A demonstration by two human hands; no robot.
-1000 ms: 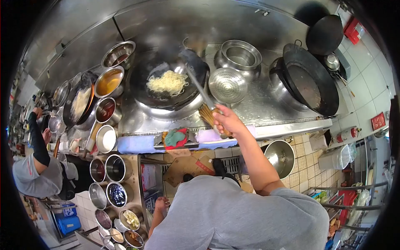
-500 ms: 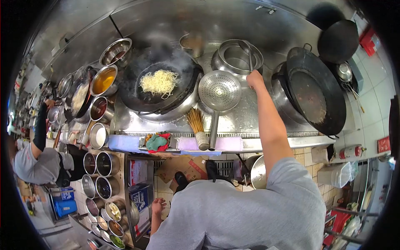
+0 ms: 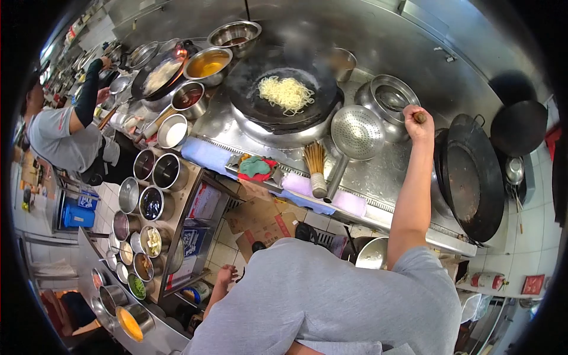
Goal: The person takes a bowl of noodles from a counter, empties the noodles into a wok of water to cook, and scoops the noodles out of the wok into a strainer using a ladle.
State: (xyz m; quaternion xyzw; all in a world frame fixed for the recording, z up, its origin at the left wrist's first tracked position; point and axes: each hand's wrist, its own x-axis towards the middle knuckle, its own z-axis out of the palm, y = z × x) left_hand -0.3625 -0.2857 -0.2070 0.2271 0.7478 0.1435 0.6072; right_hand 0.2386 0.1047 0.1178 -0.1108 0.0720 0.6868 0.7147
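My right hand (image 3: 419,125) is wrapped round the wooden-ended handle of a ladle (image 3: 390,97), whose bowl is in a steel pot (image 3: 371,102) at the back of the stove. My left hand (image 3: 227,274) hangs low beside my body, fingers loosely curled, away from any tool; whether it holds anything is unclear. Pale noodles (image 3: 285,93) lie in a black wok (image 3: 245,89) left of the pot. A perforated strainer (image 3: 358,131) rests on the stove between them, next to a bamboo brush (image 3: 316,168).
Another person (image 3: 65,133) works at the far left by a pan (image 3: 160,78) with flame at its edge. Sauce bowls (image 3: 208,64) line the stove's left. Seasoning pots (image 3: 170,170) stand on a lower shelf. A large black wok (image 3: 473,177) leans at the right.
The view has turned, so the stove appears tilted. My right hand has raised the ladle's handle, its end now pointing toward me. The co-worker's second hand has come into view.
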